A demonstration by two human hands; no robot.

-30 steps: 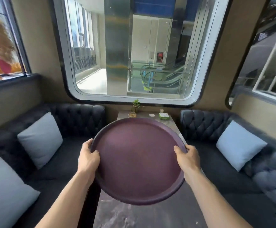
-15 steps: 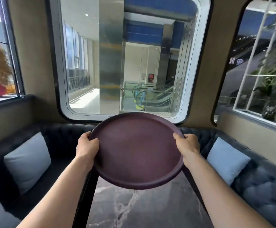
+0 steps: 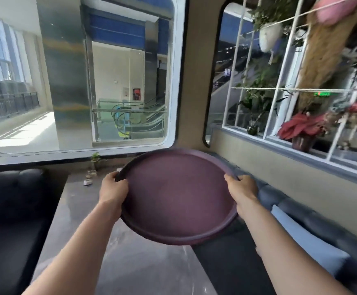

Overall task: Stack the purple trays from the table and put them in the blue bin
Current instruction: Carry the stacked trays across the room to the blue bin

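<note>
Held a round purple tray point(image 3: 178, 196) up above the marble table point(image 3: 130, 262), nothing in it. Left hand point(image 3: 113, 191) and right hand point(image 3: 242, 191) fingers wrapped tight around its rim.

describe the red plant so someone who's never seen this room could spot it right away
Start at the white-gridded window on the right wall, above the grey sofa. On its sill, toward the right, stands the red plant in a dark pot. Its bright red leaves set it apart from the green plants beside it and hanging above.
</note>
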